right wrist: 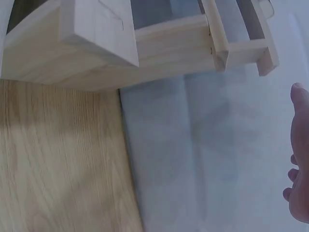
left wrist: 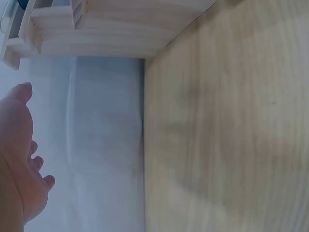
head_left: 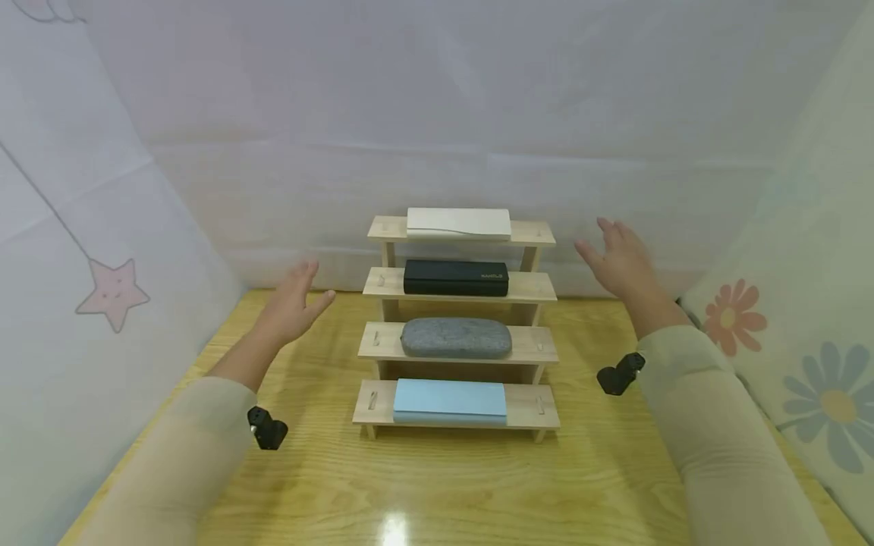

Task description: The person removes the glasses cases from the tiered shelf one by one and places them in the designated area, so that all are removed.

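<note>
Black case [head_left: 440, 280], lettering [head_left: 492, 276] illegibly small

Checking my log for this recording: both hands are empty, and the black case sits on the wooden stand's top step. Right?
Wrong step: the head view shows the black case on the second step from the top. The left hand and right hand are indeed empty.

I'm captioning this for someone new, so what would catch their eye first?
Probably the four-step wooden rack standing on the table, with one case per step: a white case on top, then a black case, a gray case and a light blue case lowest. The left hand and right hand are raised on either side, both empty.
</note>
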`<control>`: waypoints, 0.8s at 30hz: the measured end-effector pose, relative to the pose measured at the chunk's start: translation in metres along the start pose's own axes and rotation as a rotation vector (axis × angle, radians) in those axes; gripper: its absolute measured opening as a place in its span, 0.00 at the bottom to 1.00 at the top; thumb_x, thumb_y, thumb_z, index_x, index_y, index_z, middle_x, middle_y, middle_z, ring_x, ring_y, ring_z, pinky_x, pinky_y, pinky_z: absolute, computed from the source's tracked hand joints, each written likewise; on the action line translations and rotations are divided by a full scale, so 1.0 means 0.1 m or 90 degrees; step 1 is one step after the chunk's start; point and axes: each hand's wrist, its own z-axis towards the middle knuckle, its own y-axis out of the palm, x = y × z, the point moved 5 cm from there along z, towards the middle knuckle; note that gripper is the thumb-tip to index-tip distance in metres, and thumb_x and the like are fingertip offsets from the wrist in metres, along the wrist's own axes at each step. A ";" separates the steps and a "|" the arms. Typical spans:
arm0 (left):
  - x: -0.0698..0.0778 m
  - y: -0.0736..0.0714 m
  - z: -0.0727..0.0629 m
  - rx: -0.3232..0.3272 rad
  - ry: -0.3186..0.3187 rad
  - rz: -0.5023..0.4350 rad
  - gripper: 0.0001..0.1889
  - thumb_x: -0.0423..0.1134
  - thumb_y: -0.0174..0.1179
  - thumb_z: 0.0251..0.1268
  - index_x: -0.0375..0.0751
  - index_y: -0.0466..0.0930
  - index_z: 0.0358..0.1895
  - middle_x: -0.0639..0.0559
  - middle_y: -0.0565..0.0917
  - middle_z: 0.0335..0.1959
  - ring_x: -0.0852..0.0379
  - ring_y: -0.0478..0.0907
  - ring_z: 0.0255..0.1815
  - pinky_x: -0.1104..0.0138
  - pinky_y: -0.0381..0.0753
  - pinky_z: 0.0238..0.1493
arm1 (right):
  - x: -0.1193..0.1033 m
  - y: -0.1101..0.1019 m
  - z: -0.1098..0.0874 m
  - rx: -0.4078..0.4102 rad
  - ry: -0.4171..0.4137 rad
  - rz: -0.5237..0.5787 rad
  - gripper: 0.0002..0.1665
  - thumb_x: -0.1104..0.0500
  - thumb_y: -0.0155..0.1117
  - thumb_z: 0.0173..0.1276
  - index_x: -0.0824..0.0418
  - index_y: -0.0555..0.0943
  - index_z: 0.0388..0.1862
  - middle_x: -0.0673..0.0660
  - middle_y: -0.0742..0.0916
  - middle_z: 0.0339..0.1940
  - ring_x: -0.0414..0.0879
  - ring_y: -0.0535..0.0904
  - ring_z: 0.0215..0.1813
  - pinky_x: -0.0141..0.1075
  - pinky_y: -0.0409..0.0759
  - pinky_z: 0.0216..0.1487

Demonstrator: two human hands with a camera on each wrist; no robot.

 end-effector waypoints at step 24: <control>0.17 0.63 -0.81 -0.022 0.028 -0.228 0.40 0.53 0.50 0.75 0.41 0.41 0.80 0.38 0.49 0.80 0.33 0.47 0.79 0.34 0.53 0.73 | -0.62 0.01 0.08 0.016 -0.052 0.143 0.47 0.34 0.41 0.76 0.58 0.44 0.81 0.63 0.52 0.82 0.63 0.44 0.81 0.61 0.44 0.80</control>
